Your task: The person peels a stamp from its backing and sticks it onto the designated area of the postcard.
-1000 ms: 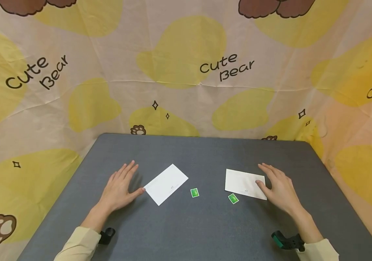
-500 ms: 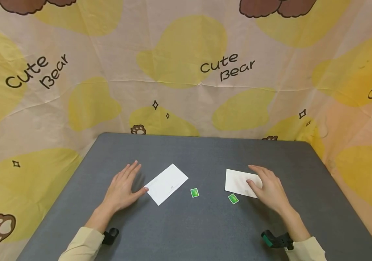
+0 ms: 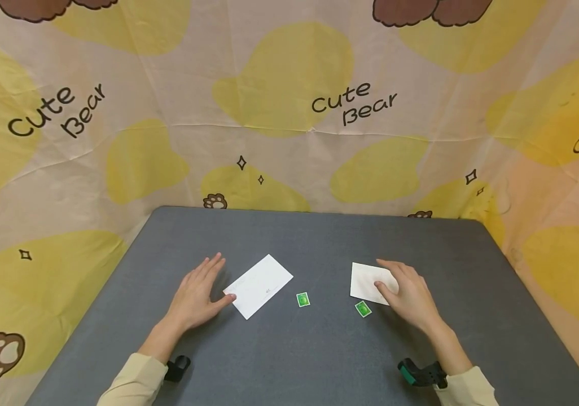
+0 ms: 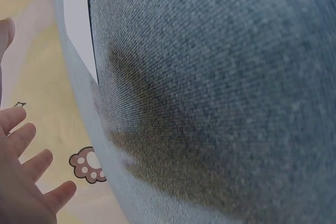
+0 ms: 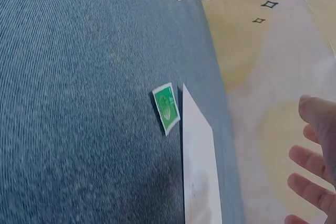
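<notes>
My left hand (image 3: pixel 196 296) hovers at the near-left corner of a white envelope (image 3: pixel 259 286), its thumb over that corner and its fingers spread. A second white envelope (image 3: pixel 368 281) lies to the right, its right part hidden behind my right hand (image 3: pixel 408 293). That hand hangs above the envelope with thumb and fingers apart, holding nothing. Between the envelopes is a green stamp (image 3: pixel 303 299); another green stamp (image 3: pixel 363 309) lies just below the right envelope. The right wrist view shows this stamp (image 5: pixel 166 108) flat beside the envelope (image 5: pixel 199 171), a narrow gap between them.
A grey cloth-covered table (image 3: pixel 289 355) carries all of these things. Behind it hangs a patterned curtain (image 3: pixel 279 79) with bear prints and yellow patches. Dark wrist mounts (image 3: pixel 421 373) sit at both cuffs, low over the table.
My right hand has moved left across the right envelope, covering more of it. My left hand has shifted slightly right, its thumb now over the left envelope's corner. Envelopes and stamps have stayed put.
</notes>
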### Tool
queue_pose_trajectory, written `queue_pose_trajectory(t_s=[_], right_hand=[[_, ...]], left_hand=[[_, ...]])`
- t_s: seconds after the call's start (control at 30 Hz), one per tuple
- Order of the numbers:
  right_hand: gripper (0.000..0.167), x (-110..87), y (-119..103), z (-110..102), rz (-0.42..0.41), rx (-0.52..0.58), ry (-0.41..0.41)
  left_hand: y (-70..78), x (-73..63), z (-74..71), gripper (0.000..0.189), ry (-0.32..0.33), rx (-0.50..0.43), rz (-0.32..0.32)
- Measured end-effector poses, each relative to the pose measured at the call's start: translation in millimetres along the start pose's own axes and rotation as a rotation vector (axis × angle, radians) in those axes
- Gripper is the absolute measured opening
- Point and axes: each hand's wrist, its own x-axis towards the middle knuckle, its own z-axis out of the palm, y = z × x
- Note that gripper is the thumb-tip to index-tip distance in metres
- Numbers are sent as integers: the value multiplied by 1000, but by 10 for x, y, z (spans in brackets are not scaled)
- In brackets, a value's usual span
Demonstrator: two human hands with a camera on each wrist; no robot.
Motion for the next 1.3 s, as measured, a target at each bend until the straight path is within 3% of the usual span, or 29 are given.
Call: queue_pose_trajectory(t_s=[0.7, 1.3], right_hand=[[42, 2, -131, 168, -27, 47, -23], [40, -7, -285, 381, -100, 91, 3]], left_hand=[[124, -15, 107, 86, -100, 18, -11], [139, -50, 215, 86, -133, -4, -4]])
